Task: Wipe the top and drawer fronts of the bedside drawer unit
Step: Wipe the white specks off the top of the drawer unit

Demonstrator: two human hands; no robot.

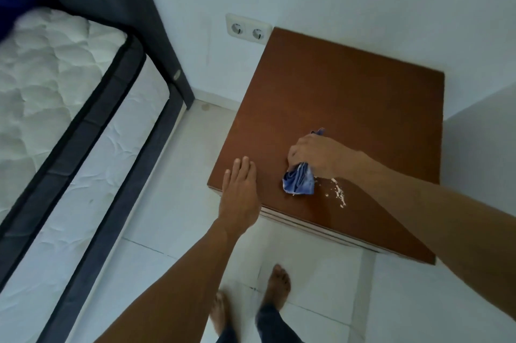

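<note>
The bedside drawer unit (pixel 343 97) has a brown wooden top and stands in the room's corner. My right hand (pixel 318 157) grips a crumpled blue cloth (pixel 299 182) and presses it on the front part of the top. White crumbs (pixel 338 193) lie on the wood just right of the cloth, near the front edge. With straight fingers, my left hand (pixel 240 192) rests flat on the unit's front left corner. The drawer fronts are hidden below the top's edge.
A bed with a white quilted mattress (pixel 53 85) and dark frame fills the left side. A double wall socket (pixel 247 29) sits behind the unit's left rear corner. White floor tiles (pixel 173 175) lie between bed and unit. My bare feet (pixel 276 286) stand before the unit.
</note>
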